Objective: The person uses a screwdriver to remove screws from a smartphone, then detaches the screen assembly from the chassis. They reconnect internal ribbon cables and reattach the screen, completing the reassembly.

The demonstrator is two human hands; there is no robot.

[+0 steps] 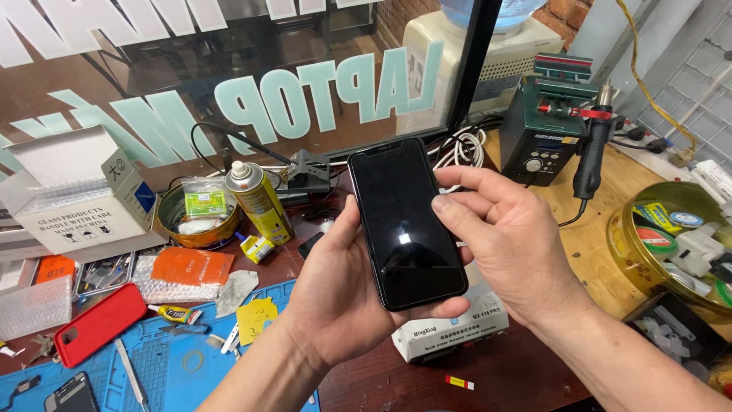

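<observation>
yellow spray can [259,200], red phone case [99,323], blue mat [179,366], hot-air station [545,130], white cardboard box [80,194]

Both forearms are bare, with no sleeves, gloves, rings or watch; the fingers [457,204] have short nails.
</observation>
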